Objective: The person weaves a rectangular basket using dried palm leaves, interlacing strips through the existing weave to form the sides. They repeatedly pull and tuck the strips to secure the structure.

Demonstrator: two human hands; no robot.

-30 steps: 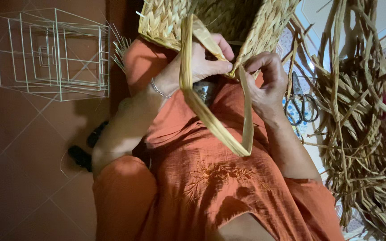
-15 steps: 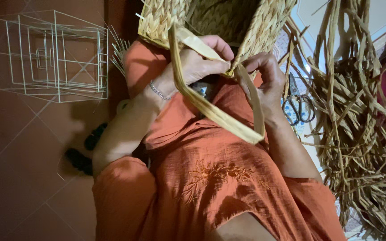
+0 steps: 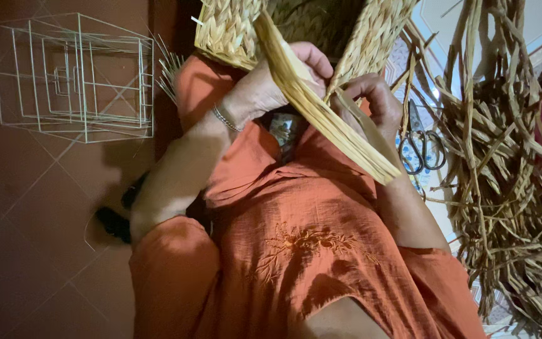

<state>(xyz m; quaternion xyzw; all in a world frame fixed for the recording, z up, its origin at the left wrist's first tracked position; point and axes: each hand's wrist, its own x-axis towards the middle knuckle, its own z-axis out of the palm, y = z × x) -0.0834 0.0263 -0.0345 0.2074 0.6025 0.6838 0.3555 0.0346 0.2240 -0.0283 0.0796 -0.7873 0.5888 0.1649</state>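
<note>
Head view: both hands, left [image 3: 271, 88] and right [image 3: 371, 103], pinch the strap [image 3: 321, 116] at the basket [image 3: 233, 31]; bent sharply, it might crack.

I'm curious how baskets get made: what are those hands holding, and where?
Both hands, left and right, pinch a flat dried-leaf strip at its upper end, by the woven basket rim.

A home craft corner set up for basket weaving, worked on the floor. Reddish floor tiles [image 3: 26, 188] carry nested wire frames [image 3: 73, 78], and a big heap of dried fibre strips [image 3: 509, 176] lies beside scissors [image 3: 418, 147]. A half-woven basket [image 3: 296, 28] rests on the person's lap.
</note>
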